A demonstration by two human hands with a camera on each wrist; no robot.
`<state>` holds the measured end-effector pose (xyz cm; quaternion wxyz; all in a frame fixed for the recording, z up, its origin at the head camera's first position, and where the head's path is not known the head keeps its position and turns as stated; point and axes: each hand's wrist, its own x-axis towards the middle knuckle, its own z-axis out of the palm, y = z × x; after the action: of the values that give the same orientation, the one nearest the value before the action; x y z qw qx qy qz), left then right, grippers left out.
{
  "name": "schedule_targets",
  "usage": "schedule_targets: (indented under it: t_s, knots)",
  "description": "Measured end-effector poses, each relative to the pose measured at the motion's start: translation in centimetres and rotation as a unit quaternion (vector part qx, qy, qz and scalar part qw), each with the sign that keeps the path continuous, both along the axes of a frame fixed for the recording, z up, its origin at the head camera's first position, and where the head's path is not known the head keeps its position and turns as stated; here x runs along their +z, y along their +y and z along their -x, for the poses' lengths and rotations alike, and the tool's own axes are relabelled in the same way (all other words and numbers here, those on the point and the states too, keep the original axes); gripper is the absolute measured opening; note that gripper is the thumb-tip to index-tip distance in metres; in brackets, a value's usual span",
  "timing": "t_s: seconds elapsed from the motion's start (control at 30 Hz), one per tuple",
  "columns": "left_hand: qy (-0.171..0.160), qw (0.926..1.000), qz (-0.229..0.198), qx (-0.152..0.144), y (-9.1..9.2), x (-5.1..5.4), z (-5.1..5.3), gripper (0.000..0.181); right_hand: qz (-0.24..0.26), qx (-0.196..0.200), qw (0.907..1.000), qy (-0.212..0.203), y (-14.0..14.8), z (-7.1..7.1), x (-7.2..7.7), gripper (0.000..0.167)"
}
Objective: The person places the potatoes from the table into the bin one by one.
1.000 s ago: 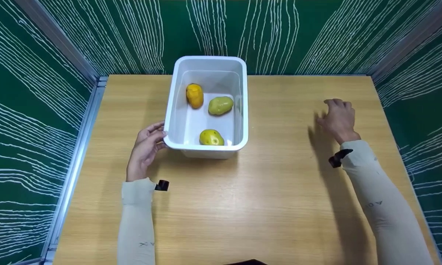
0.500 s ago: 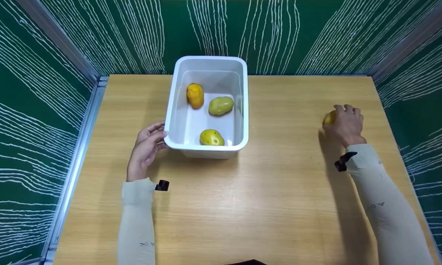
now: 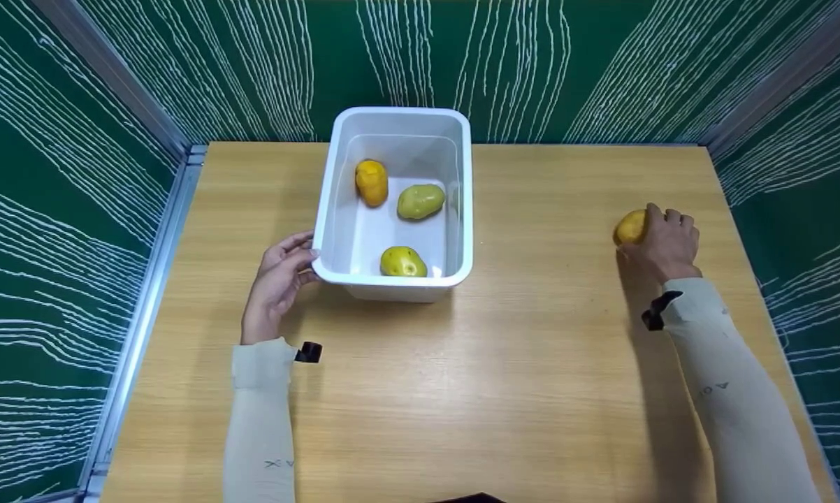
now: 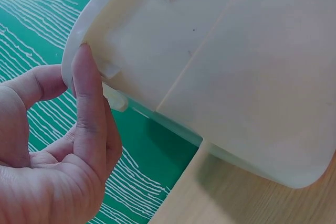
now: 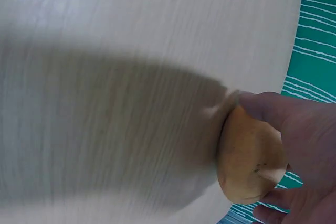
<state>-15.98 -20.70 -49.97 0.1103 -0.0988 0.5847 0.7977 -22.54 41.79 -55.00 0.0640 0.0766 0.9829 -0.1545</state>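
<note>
My left hand [image 3: 277, 283] pinches the rim of a white plastic bin [image 3: 411, 281] at its near left corner. The left wrist view has the thumb and fingers on either side of that rim [image 4: 68, 61]. Inside the bin lie an orange-yellow mango [image 3: 372, 183], a green mango [image 3: 420, 201] and a yellow-green mango [image 3: 402, 261], apart from one another. Far to the right, my right hand [image 3: 664, 244] holds another yellow mango [image 3: 630, 228] at the tabletop. In the right wrist view, thumb and fingers span this mango [image 5: 249, 156]; part of it is covered by the hand.
The wooden table [image 3: 532, 391] has green walls [image 3: 504, 70] with white wavy lines at its back and both sides. A metal rail [image 3: 151, 279] runs along the left edge. The bin stands near the back, left of the middle.
My right hand has shifted to the right and toward me, and the yellow mango now shows at its fingers. The left hand and the bin have stayed in place.
</note>
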Motion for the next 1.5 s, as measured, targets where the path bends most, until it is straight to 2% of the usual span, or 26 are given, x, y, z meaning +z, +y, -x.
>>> schedule_targets:
  t_s: [0.3,0.57,0.9,1.1,1.5]
  knots:
    - [-0.003,1.0000,0.001,0.003,0.1,0.1,0.0,0.044,0.001,-0.005,1.0000,0.006,-0.1,0.0,-0.3,0.083]
    - [-0.001,1.0000,0.000,0.002,0.1,0.1,0.0,0.045,0.006,-0.008,0.9999,0.010,-0.2,0.2,0.2,0.082]
    - [0.003,0.9999,-0.008,0.007,0.2,-0.1,0.0,0.044,0.017,0.008,0.9995,0.024,-2.0,1.4,2.7,0.089]
    - [-0.001,0.9999,-0.007,0.011,0.3,0.0,0.1,0.041,0.019,0.037,0.9981,0.046,-3.7,2.2,4.0,0.086]
    - [-0.004,0.9998,-0.018,0.011,0.2,0.0,0.0,0.038,0.005,0.094,0.9906,0.099,-7.0,3.2,5.6,0.083]
